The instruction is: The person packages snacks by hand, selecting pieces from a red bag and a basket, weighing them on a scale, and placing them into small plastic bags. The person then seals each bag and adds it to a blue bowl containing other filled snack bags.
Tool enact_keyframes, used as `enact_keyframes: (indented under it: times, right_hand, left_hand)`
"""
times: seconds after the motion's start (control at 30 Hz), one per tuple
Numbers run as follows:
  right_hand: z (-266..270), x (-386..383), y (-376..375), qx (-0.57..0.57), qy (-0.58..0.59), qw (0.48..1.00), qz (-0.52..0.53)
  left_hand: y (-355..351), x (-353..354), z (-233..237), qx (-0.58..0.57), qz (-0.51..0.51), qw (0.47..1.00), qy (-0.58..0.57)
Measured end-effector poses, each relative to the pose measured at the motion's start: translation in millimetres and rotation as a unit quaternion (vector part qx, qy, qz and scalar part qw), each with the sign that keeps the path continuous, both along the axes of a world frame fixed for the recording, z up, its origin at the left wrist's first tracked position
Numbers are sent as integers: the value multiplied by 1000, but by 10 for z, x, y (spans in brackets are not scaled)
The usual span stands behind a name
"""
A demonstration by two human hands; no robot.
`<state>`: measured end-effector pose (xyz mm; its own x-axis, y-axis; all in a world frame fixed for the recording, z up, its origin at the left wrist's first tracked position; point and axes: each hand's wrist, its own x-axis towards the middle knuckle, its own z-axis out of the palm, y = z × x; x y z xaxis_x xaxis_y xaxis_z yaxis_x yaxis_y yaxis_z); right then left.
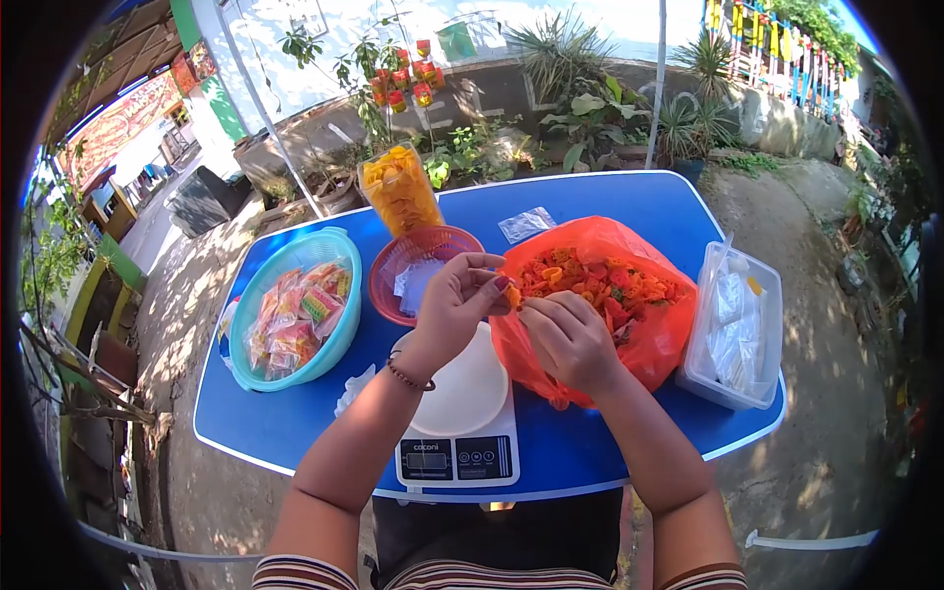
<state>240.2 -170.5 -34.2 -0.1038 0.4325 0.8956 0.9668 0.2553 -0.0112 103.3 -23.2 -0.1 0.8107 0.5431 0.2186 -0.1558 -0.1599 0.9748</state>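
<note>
Blue table (610,197), "coconi" scale (457,457), left hand (454,303) pinching orange snack (513,295), right hand (570,341) curled shut

Legend: on the digital scale (457,457) in front of you, the dark front panel carries the brand word "coconi" in small light letters. The red banner (116,123) at far left and the packets (300,315) in the teal basket (258,295) bear print too small to read.

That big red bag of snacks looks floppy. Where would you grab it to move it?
Probably by the loose rim of the red bag, gathered from above. It sits open and heaped with snacks, so squeezing its soft sides would likely spill them.
</note>
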Motion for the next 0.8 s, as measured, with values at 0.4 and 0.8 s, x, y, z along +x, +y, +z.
enact_keyframes:
  times: [0.4, 0.8]
  right_hand:
    - [91, -283, -21, -29, -45, 996, 75]
    - [-182, 607, -40, -127, 124, 977, -114]
  left_hand:
    - [-162, -869, 19, 255, 172, 935, 179]
    - [-121, 163, -41, 348, -103, 927, 95]
